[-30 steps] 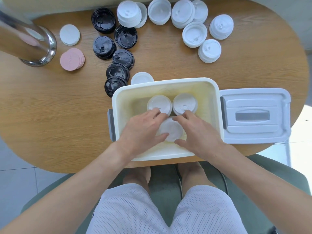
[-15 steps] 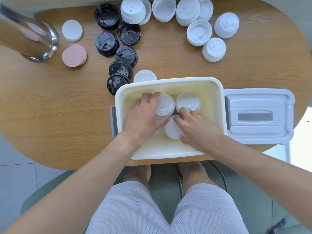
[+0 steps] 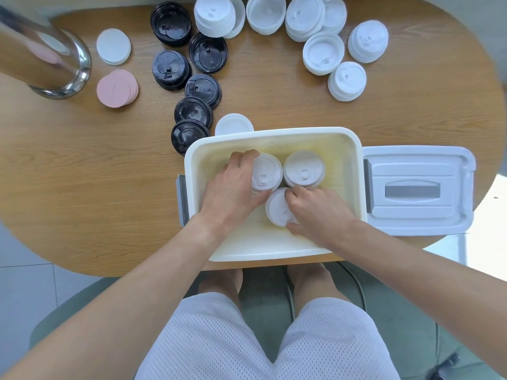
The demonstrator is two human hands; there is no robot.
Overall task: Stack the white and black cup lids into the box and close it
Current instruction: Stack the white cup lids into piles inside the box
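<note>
Inside the open box (image 3: 354, 149) at the tabletop's near edge, the left hand (image 3: 233, 187) grips one white lid stack (image 3: 267, 171), the right hand (image 3: 318, 212) another (image 3: 277, 207), leaving the box's right side bare.

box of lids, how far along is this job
Early. Three white stacks sit in the box. The left hand grips one, the right hand another. Black lids and white lids are on the table; the box cover is off.

Embossed lettering rings the black lids (image 3: 193, 114), perhaps "CAUTION", too blurred to read.
</note>
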